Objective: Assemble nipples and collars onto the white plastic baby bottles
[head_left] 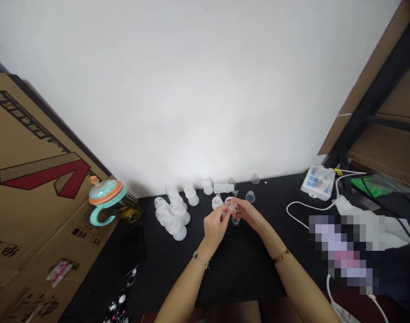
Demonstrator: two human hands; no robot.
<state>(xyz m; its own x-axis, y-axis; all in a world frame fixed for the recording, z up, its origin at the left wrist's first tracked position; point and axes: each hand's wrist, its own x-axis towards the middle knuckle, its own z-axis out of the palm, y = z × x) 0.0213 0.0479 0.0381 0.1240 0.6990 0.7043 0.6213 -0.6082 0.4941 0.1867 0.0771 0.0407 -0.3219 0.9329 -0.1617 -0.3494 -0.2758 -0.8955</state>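
My left hand (214, 224) and my right hand (249, 212) meet over the black table, fingers closed on a small clear plastic bottle collar (230, 202). The right hand cups its right side while the left pinches its lower edge. Just behind the left hand stands an open white bottle (217, 202). A clear piece (235, 221) lies under the hands, partly covered. Clear dome caps (250, 196) rest beyond the right hand. To the left, several white baby bottles (180, 211) stand in a cluster with tops fitted. One white bottle (224, 188) lies on its side by the wall.
A teal-lidded jug (107, 197) and a dark phone (133, 249) with a beaded strap are at left, beside a big cardboard box (33, 148). At right are a white case (317, 183), a cable (299, 204) and white tissue (353, 215). A white wall (205, 98) rises behind.
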